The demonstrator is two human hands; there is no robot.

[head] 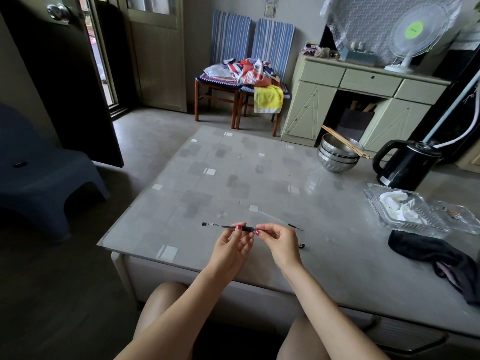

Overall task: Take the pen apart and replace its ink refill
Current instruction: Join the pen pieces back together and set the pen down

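A slim pen with a black end cap and dark grip is held level above the table's near edge, its cap end pointing left. My left hand pinches the pen around its middle. My right hand pinches the pen's right end, fingertips close to the left hand's. A thin clear ink refill lies on the table just behind my right hand, its dark tip toward the right. A small black pen part rests on the table to the right of my right wrist.
The grey patterned table has stacked steel bowls with chopsticks and a black kettle at the back right. A glass tray with tissue and a dark cloth lie at the right. Chairs and a cabinet stand beyond.
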